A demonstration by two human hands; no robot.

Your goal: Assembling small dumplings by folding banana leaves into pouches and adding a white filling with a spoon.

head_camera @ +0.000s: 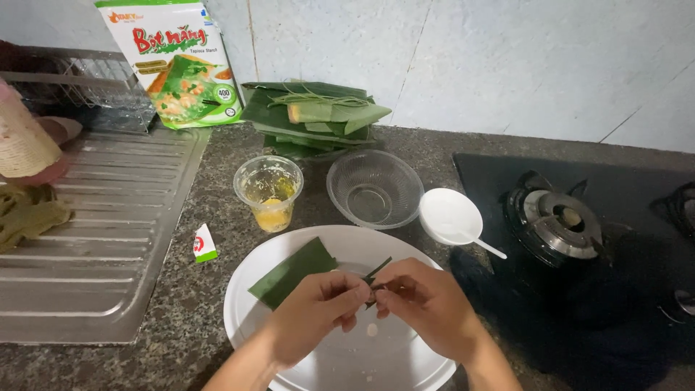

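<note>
Both the left hand and right hand meet fingertip to fingertip, pinching a thin leaf strip above the white plate, a folded green leaf lying beside them.

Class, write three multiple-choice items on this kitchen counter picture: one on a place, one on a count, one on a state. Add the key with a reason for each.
1. Where is the strip of green leaf?
A. in the sink
B. on the white plate
C. on the gas burner

2. How many hands show?
A. one
B. two
C. three

3. What state is the clear glass bowl in?
A. empty
B. full of water
C. upside down

Key:
1 B, the strip rests on the plate beside the left hand.
2 B, the left hand and right hand meet over the plate.
3 A, it stands upright with nothing visible inside.
</note>
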